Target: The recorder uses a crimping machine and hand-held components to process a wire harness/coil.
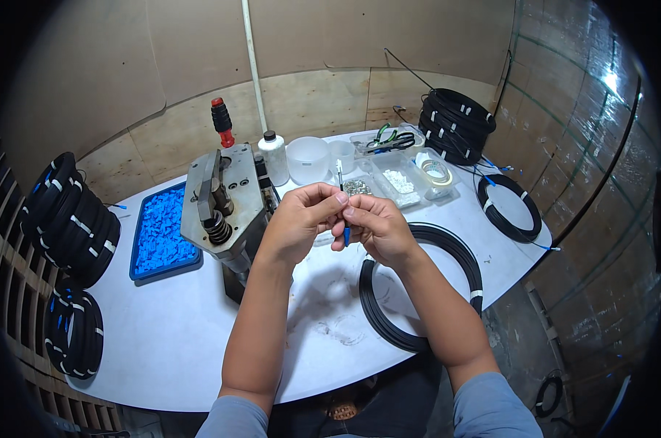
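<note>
Pinches a slim cable end between the thumb and fingertips of the left hand and those of the right hand, both grips drawn together at nearly the same spot. Runs close to upright along its long axis, white tip uppermost and clear of the thumbs, pointing away from the body. Shows a blue piece lower down, among the fingertips, roughly on the same line. Lies between the two grips, with neither hand plainly nearer. Cannot tell whether the cable end joins the black coil, lying on the table partly under the right forearm. Stands well apart from the coil: a metal press, left of the left hand.
</note>
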`<state>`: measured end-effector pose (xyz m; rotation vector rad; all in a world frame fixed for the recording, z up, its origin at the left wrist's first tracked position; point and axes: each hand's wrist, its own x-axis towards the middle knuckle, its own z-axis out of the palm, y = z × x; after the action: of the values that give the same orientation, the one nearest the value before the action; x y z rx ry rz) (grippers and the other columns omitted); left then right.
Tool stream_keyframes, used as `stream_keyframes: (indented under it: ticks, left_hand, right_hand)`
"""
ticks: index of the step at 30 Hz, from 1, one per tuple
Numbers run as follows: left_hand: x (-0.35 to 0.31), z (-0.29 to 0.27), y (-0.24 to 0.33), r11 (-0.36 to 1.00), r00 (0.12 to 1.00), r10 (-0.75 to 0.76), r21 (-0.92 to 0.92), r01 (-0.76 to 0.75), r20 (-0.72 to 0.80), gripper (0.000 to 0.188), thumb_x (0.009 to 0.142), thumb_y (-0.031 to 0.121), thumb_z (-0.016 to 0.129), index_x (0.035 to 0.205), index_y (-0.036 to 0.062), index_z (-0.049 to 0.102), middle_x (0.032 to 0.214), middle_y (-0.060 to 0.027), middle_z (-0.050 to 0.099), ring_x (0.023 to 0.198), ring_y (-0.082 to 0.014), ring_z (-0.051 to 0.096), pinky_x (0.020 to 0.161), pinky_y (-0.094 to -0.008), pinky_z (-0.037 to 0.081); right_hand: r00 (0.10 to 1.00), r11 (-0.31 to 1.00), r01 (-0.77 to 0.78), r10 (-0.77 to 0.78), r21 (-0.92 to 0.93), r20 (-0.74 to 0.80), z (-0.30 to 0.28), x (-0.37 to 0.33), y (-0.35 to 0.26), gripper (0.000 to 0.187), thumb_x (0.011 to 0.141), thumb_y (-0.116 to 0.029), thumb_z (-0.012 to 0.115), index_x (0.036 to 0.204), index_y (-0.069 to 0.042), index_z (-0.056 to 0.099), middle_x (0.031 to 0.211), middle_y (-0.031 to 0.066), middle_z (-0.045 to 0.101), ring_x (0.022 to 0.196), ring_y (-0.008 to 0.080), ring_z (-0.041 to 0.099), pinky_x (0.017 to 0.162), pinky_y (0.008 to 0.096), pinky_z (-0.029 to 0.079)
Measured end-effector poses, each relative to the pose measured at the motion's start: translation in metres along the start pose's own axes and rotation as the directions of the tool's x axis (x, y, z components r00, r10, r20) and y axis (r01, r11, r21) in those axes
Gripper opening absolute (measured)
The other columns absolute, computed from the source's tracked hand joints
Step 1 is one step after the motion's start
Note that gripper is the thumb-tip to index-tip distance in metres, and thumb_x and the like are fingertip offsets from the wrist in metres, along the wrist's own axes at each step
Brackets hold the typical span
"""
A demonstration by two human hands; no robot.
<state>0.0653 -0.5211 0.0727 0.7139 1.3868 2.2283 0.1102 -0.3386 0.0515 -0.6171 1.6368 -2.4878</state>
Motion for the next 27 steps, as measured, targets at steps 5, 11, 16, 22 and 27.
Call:
stream_keyframes:
  ticks: [5, 11, 16, 22, 27]
  left_hand:
    - [0.0028, -0.003, -0.0045, 0.999, 1.0, -0.007, 0.032, 0.007, -0.026, 0.016, 0.098, 0.016, 0.071, 0.1, 0.0003, 0.07, 0.088, -0.0044, 0.07, 0.071, -0.009, 0.064, 0.069, -0.0242, 0.054]
    - [0.0037, 0.0017, -0.0013, 0.999, 0.998, -0.04, -0.006, 0.04, -0.04, 0.014, 0.1, 0.013, 0.068, 0.101, -0.0012, 0.068, 0.086, -0.0047, 0.069, 0.068, -0.0102, 0.064, 0.063, -0.0243, 0.053]
    - [0.0026, -0.0016, -0.001, 0.999, 0.999, -0.042, -0.001, 0.042, -0.023, 0.016, 0.1, 0.013, 0.067, 0.102, -0.0022, 0.068, 0.088, -0.0053, 0.069, 0.072, -0.0106, 0.064, 0.066, -0.0248, 0.053]
    - [0.0018, -0.0031, -0.0011, 1.0, 0.999, -0.008, 0.006, 0.008, 0.041, 0.017, 0.099, 0.016, 0.069, 0.102, -0.0005, 0.071, 0.086, -0.0052, 0.07, 0.072, -0.0122, 0.064, 0.07, -0.0269, 0.055]
    - [0.0008, -0.0008, 0.0009, 1.0, 0.995, 0.027, -0.001, -0.027, 0.094, 0.018, 0.097, 0.015, 0.073, 0.1, -0.0021, 0.07, 0.084, -0.008, 0.069, 0.068, -0.0161, 0.064, 0.061, -0.0309, 0.055]
  right_hand:
    - [0.998, 0.998, -0.051, 0.052, 0.044, -0.022, -0.0003, -0.0011, -0.0018, 0.019, 0.104, -0.018, 0.06, 0.102, -0.001, 0.066, 0.088, 0.0102, 0.073, 0.073, 0.0223, 0.075, 0.067, 0.0315, 0.062]
    - [0.996, 1.0, -0.024, 0.023, -0.017, -0.089, -0.0004, -0.0013, 0.003, 0.018, 0.103, -0.018, 0.063, 0.097, -0.002, 0.065, 0.085, 0.0095, 0.072, 0.069, 0.02, 0.074, 0.062, 0.0296, 0.061]
    - [0.994, 0.997, -0.002, -0.007, -0.073, -0.113, 0.0026, -0.0019, 0.003, 0.017, 0.101, -0.016, 0.065, 0.095, 0.0, 0.064, 0.084, 0.0103, 0.072, 0.068, 0.0186, 0.073, 0.062, 0.0295, 0.061]
    - [0.989, 0.976, 0.094, -0.115, -0.197, -0.098, 0.002, -0.0006, 0.003, 0.015, 0.101, -0.011, 0.065, 0.096, 0.003, 0.066, 0.087, 0.0122, 0.072, 0.073, 0.0168, 0.072, 0.066, 0.0305, 0.062]
    - [0.987, 0.968, 0.149, -0.16, -0.202, -0.035, -0.0037, 0.0018, 0.0051, 0.016, 0.102, -0.012, 0.064, 0.1, 0.004, 0.068, 0.089, 0.0124, 0.073, 0.078, 0.0167, 0.072, 0.071, 0.0323, 0.063]
